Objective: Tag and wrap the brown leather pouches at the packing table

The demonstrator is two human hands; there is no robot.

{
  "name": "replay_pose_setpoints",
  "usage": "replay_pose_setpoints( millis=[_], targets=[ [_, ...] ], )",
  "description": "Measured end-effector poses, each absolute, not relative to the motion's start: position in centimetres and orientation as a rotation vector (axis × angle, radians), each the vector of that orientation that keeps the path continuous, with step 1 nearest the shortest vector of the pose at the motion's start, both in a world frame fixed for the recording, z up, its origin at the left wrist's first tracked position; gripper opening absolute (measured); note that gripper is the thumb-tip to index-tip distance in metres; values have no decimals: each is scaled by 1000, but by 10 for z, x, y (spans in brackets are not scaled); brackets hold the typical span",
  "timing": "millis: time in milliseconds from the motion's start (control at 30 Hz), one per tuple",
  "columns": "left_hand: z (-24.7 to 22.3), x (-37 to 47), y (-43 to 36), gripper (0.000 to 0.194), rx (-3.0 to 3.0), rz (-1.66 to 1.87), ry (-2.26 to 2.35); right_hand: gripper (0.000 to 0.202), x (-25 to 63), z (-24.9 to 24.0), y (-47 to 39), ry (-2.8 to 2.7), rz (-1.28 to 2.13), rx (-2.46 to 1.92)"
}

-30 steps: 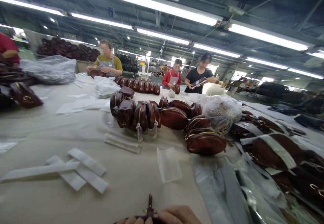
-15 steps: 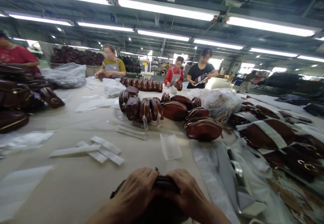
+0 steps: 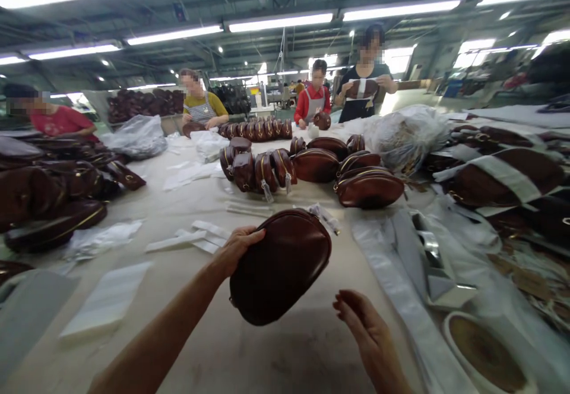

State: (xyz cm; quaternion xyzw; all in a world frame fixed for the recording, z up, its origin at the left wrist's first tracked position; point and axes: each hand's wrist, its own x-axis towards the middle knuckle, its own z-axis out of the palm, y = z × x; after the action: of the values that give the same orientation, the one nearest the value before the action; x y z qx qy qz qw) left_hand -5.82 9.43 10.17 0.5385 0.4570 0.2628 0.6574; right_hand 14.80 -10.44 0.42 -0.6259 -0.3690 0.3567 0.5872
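A dark brown leather bag (image 3: 282,269), rounded in outline, is held tilted above the table in the middle of the head view. My left hand (image 3: 243,248) grips its upper left edge, thumb on the near face and the other fingers hidden behind. A zipper pull in a clear wrap (image 3: 326,218) hangs by the bag's upper right edge. To the lower right, apart from the bag, my right hand (image 3: 363,322) is open with its fingers loosely bent and nothing in them.
Finished brown bags (image 3: 369,189) stand beyond. White paper strips (image 3: 191,239) and a paper stack (image 3: 107,299) lie left. Bags are piled at left (image 3: 40,192) and right (image 3: 507,177). Clear plastic, a metal tape dispenser (image 3: 430,245) and a tape roll (image 3: 487,352) sit right. Several co-workers stand across the table.
The bag has been lifted forward and turned to show its broad face. My right hand has let go and moved right; my left hand keeps hold. The camera view has tipped down.
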Motion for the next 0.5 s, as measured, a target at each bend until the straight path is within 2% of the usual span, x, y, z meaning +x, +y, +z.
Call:
replay_pose_setpoints(
  millis=[67, 167, 300, 500],
  targets=[
    [90, -59, 88, 52, 1127, 625, 1021, 41, 128, 6, -98, -836, 933, -1313],
    [69, -60, 77, 52, 1020, 644, 1020, 40, 108, 22, -91, -914, 904, -1213],
    [44, -56, 61, 50, 884, 652, 973, 39, 97, 33, -89, -986, 744, -1218],
    [14, -39, 57, 49, 563, 772, 807, 50, 93, 9, -60, -986, 353, -1289]
  ],
)
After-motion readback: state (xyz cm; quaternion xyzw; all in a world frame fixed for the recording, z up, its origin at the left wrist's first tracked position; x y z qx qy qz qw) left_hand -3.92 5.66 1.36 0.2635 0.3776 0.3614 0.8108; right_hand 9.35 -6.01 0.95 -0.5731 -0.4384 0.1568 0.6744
